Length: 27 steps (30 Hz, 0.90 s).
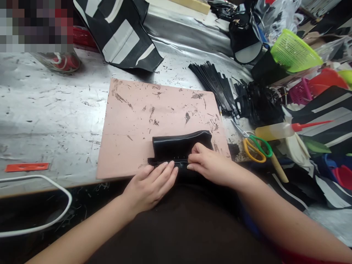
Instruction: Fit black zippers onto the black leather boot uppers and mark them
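Head view: your left hand (154, 185) lies with fingers extended along the near edge of the black piece (173, 147); your right hand (205, 162) pinches that edge. The piece rests on the pink board (145, 113), atop the bench (52, 121).

This looks like a workshop for leather-like goods. The metallic counter (55, 110) is scuffed and speckled with dark scraps, and the pink board (132, 121) on it is gouged and stained from wear. A folded black piece (177, 146) lies at the board's near edge, a black panel with pale patches (129, 55) lies beyond its far side, and cut black strips (217, 88) fan out by its far right corner. Right of the board are scissors (258, 146), a squeeze bottle of yellowish liquid (275, 131) and more black-and-white pieces (327, 110).
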Tool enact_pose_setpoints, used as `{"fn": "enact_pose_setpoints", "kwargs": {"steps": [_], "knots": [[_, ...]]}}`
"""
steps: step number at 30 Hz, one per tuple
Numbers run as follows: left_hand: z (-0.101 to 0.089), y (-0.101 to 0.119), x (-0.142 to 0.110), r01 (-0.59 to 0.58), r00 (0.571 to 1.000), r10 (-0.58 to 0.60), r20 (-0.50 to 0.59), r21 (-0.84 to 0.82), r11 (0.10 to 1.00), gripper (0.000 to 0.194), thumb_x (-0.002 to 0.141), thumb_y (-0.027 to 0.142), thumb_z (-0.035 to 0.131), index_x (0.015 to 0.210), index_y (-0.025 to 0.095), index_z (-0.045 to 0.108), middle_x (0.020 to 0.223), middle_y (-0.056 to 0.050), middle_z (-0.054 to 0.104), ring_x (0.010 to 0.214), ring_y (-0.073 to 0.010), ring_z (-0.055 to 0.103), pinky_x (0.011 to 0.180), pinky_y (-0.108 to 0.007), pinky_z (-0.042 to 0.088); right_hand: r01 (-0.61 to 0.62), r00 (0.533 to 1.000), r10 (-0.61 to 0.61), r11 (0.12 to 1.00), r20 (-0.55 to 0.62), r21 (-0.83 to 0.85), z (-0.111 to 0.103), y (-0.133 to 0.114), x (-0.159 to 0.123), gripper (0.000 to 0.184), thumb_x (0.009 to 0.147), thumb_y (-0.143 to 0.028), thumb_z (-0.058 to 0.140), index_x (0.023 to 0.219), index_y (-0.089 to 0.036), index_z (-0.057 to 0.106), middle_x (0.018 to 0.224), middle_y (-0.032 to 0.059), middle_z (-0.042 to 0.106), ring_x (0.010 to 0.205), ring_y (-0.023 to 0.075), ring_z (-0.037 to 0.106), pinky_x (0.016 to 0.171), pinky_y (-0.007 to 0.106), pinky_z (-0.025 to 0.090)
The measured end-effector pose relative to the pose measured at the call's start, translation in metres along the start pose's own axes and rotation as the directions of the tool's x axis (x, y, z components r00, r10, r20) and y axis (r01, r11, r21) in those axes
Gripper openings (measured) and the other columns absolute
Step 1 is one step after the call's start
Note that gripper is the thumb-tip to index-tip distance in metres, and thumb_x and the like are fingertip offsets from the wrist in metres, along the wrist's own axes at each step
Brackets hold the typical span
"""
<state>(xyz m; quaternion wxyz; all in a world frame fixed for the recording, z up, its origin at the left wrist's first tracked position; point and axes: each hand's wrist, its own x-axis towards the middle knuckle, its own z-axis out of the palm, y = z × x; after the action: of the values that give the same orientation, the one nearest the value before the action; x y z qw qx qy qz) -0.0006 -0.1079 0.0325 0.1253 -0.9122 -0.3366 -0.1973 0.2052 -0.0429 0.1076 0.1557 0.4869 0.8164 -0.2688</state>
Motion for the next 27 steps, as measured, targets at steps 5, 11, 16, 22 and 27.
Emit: {"fn": "enact_pose_setpoints", "kwargs": {"steps": [5, 11, 16, 22, 27], "knots": [[0.001, 0.001, 0.0, -0.004, 1.0, 0.004, 0.01, 0.025, 1.0, 0.041, 0.086, 0.012, 0.03, 0.119, 0.015, 0.054, 0.123, -0.005, 0.059, 0.105, -0.0172, 0.056, 0.079, -0.029, 0.035, -0.032, 0.997, 0.038, 0.996, -0.073, 0.08, 0.007, 0.001, -0.002, 0.021, 0.088, -0.028, 0.047, 0.074, -0.018, 0.059, 0.09, 0.0016, 0.046, 0.075, 0.0113, 0.05, 0.068, 0.024, 0.042], [0.002, 0.007, 0.002, 0.015, 0.999, -0.018, 0.03, 0.094, 0.995, 0.041, 0.086, 0.015, 0.03, 0.12, 0.016, 0.054, 0.123, -0.006, 0.058, 0.107, -0.0182, 0.054, 0.082, -0.031, 0.036, -0.067, 0.989, 0.074, 0.996, -0.125, 0.058, 0.012, 0.001, 0.001, 0.022, 0.087, -0.028, 0.05, 0.07, -0.017, 0.059, 0.09, 0.0022, 0.048, 0.073, 0.0113, 0.051, 0.064, 0.024, 0.041], [0.0, 0.012, 0.004, -0.008, 0.999, 0.0, 0.049, 0.158, 0.987, 0.041, 0.086, 0.016, 0.03, 0.119, 0.016, 0.054, 0.119, -0.006, 0.061, 0.103, -0.0202, 0.055, 0.08, -0.033, 0.036, -0.064, 0.988, 0.065, 0.998, -0.138, 0.013, 0.015, 0.001, 0.002, 0.021, 0.087, -0.027, 0.051, 0.071, -0.017, 0.06, 0.091, 0.0036, 0.048, 0.073, 0.012, 0.051, 0.065, 0.025, 0.042], [-0.001, 0.018, 0.015, 0.015, 0.998, -0.028, 0.058, 0.218, 0.976, 0.039, 0.085, 0.016, 0.035, 0.12, 0.014, 0.054, 0.109, -0.009, 0.065, 0.096, -0.0215, 0.057, 0.079, -0.036, 0.037, -0.068, 0.981, 0.055, 0.995, -0.185, -0.069, 0.022, -0.004, 0.004, 0.02, 0.087, -0.026, 0.049, 0.077, -0.015, 0.062, 0.093, 0.0064, 0.05, 0.076, 0.015, 0.052, 0.071, 0.029, 0.043], [-0.006, 0.019, 0.03, -0.009, 0.996, -0.014, 0.083, 0.266, 0.964, 0.033, 0.083, 0.013, 0.043, 0.112, 0.014, 0.059, 0.095, -0.006, 0.068, 0.081, -0.0191, 0.06, 0.074, -0.035, 0.038, -0.095, 0.974, 0.063, 0.986, -0.219, -0.137, 0.018, -0.005, -0.004, 0.021, 0.085, -0.032, 0.053, 0.078, -0.015, 0.063, 0.093, 0.0078, 0.052, 0.08, 0.0188, 0.054, 0.072, 0.031, 0.044]]}}
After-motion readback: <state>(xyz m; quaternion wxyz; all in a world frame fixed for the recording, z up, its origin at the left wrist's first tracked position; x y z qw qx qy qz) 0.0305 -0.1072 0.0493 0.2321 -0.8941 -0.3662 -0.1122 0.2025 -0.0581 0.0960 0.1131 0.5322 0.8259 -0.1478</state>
